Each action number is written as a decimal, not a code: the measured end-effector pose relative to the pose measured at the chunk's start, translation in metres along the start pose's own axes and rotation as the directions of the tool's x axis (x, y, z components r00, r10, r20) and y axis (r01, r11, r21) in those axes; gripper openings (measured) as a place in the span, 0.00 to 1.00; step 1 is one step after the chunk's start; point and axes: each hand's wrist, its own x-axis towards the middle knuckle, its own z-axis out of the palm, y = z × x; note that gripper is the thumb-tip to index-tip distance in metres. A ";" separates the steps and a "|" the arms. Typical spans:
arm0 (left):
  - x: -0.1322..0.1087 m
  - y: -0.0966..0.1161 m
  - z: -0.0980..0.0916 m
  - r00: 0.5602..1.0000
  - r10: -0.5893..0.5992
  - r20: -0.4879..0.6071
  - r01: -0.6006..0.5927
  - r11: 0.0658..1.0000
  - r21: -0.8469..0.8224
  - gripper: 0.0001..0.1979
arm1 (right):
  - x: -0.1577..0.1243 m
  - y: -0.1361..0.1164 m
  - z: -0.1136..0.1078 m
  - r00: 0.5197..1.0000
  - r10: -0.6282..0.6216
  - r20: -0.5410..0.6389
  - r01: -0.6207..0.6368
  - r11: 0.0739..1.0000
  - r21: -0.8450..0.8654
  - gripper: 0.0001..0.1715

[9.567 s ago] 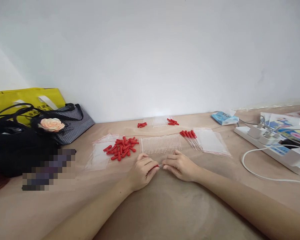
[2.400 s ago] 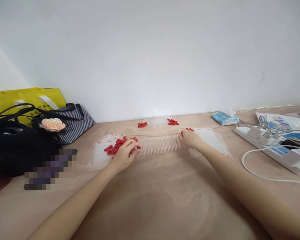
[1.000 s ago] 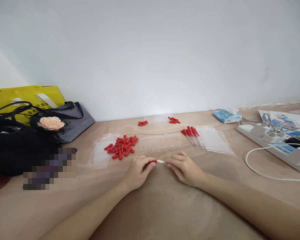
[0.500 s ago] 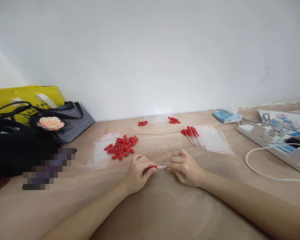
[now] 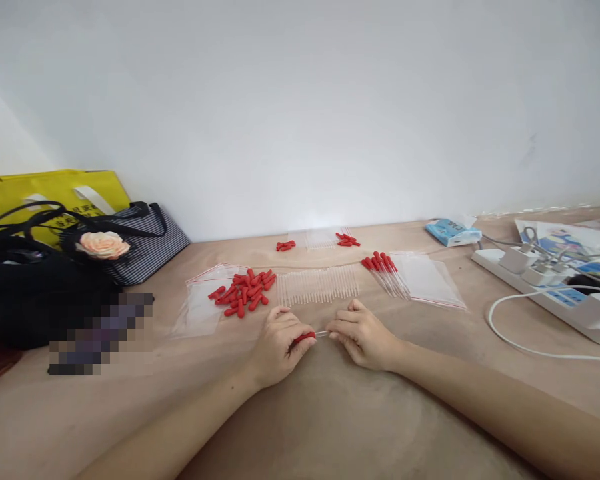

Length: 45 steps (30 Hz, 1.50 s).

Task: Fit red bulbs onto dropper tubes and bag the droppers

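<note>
My left hand [image 5: 277, 345] pinches a red rubber bulb [image 5: 304, 337], and my right hand [image 5: 361, 335] pinches the thin clear glass tube [image 5: 322, 333] that meets it. Both hands rest on the tan table near its middle. Just beyond them lies a row of clear tubes [image 5: 318, 285]. Left of that row sits a pile of loose red bulbs [image 5: 243, 293] on a clear bag [image 5: 200, 307]. At the right of the row lie several finished droppers with red bulbs [image 5: 383, 269], beside clear zip bags [image 5: 427, 281].
A black bag [image 5: 25, 293], a striped bag with a peach rose [image 5: 101, 245] and a yellow bag [image 5: 55, 190] stand at the left. A white power strip [image 5: 550, 288] with plugs and a white cable [image 5: 520, 340] lies at the right. A blue tissue pack [image 5: 453, 232] and more bulbs [image 5: 347, 239] lie near the wall.
2.4 s ago my left hand was at the bulb pile and my right hand by the finished droppers. Both came back to the middle, and the bulb and tube have been pushed closer together.
</note>
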 end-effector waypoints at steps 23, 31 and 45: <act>0.002 -0.005 -0.001 0.999 -0.032 -0.042 0.028 0.994 -0.101 0.08 | 0.001 0.003 0.000 0.998 0.057 0.025 -0.059 0.996 0.071 0.12; 0.001 -0.005 -0.001 0.990 -0.138 -0.038 0.138 0.990 -0.001 0.20 | 0.001 0.015 -0.008 0.998 0.062 0.002 -0.059 0.956 -0.286 0.11; 0.002 -0.010 0.001 0.974 -0.202 0.105 0.207 0.978 -0.033 0.15 | 0.007 0.076 -0.028 0.499 0.854 -0.146 -0.829 0.421 -0.369 0.09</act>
